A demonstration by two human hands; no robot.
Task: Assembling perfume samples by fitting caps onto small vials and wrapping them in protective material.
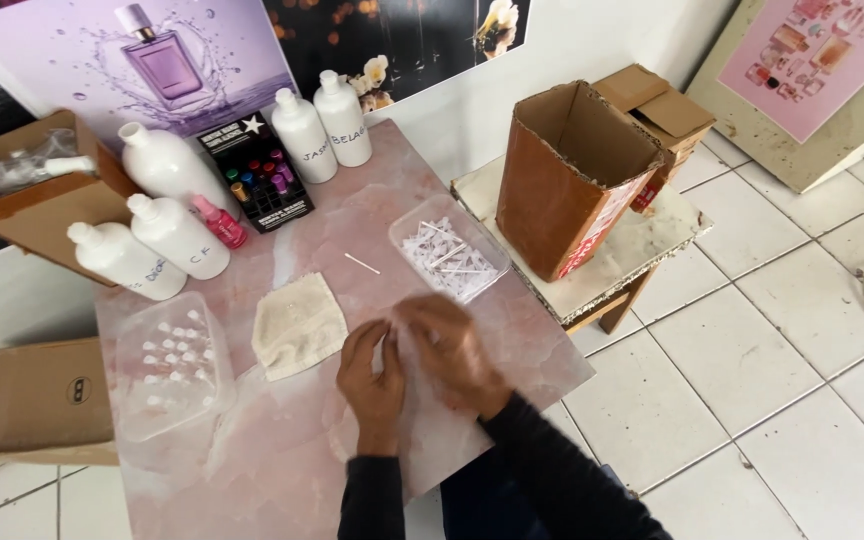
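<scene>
My two hands meet over the front middle of the pink marble table (282,470), both blurred by motion. My left hand (372,375) pinches a small clear piece (390,338) with its fingertips. My right hand (452,350) closes on the same piece from the right, its fingers touching the left hand's. What the piece is cannot be made out. A beige cloth (297,325) lies just left of my hands. A clear tray of thin white tubes (449,258) sits beyond them, with one loose white tube (362,263) beside it.
A clear tub of small white-capped vials (167,360) stands at the left. Several white bottles (177,235), a small pink bottle (220,222) and a black box of coloured vials (257,170) line the back. An open cardboard box (567,175) stands on a low stand to the right.
</scene>
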